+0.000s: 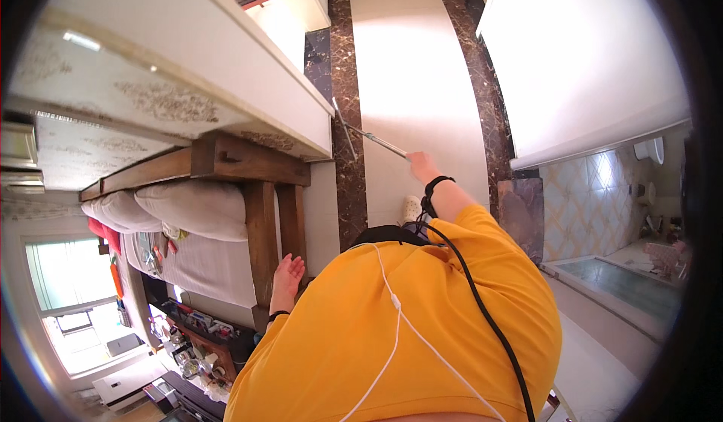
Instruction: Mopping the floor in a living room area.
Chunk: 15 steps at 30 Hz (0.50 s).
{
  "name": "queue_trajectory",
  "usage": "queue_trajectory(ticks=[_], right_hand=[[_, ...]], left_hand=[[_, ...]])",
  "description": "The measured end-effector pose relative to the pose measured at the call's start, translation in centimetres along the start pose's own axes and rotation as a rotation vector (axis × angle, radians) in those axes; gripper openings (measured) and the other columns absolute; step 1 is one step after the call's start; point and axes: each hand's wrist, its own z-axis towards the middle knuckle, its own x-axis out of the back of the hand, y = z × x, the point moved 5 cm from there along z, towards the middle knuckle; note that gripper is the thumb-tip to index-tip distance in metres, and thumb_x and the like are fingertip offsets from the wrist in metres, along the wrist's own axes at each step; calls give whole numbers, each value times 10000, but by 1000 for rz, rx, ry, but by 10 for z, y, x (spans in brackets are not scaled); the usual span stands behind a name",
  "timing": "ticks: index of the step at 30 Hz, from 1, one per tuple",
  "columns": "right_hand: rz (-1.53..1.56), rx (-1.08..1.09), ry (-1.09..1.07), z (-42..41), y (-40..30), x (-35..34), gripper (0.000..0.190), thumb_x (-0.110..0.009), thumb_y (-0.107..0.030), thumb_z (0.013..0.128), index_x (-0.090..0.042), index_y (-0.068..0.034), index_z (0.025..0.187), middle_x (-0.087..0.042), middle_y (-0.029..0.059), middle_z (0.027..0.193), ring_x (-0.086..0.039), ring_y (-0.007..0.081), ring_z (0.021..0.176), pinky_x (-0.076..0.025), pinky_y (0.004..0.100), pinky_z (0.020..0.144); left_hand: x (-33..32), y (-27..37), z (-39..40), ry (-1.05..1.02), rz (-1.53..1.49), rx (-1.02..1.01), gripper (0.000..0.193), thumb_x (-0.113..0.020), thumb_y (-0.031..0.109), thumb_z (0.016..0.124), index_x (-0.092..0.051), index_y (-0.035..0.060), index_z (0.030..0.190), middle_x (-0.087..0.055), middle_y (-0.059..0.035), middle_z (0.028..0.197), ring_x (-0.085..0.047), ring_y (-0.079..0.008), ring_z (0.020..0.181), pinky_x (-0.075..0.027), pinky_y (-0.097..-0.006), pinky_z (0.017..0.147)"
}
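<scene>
My right hand, with a black band at the wrist, grips the metal pole of a long-handled floor tool. Its thin, flat head is on the dark marble border, close to the end of the white wall; whether it is a flat mop or a squeegee I cannot tell. My left hand hangs free with its fingers apart, near the wooden frame of a sofa. A white clog with holes shows below my right hand.
Pale floor tile runs ahead between a white wall and a white door or panel. To the right, a stone threshold leads to a tiled bathroom floor. Sofa cushions lie left. A black cable crosses my orange shirt.
</scene>
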Motion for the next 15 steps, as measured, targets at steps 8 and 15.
queue_trajectory(ticks=[8, 15], right_hand=[[104, -192, 135, 15, 169, 66, 342, -489, -141, 700, -544, -171, 1036, -538, 115, 1008, -506, 275, 933, -411, 360, 797], [219, -314, 245, -94, 277, 83, 365, -568, -130, 663, -539, -85, 1024, -556, 180, 902, -524, 327, 849, -422, 353, 725]], left_hand=[[-118, 49, 42, -111, 147, 24, 301, -420, 155, 836, -388, 87, 1127, -536, -95, 958, -525, -199, 866, -431, -326, 750], [-210, 89, 104, -213, 222, 60, 289, -427, 141, 831, -390, 85, 1112, -542, -90, 937, -537, -186, 825, -435, -315, 720]])
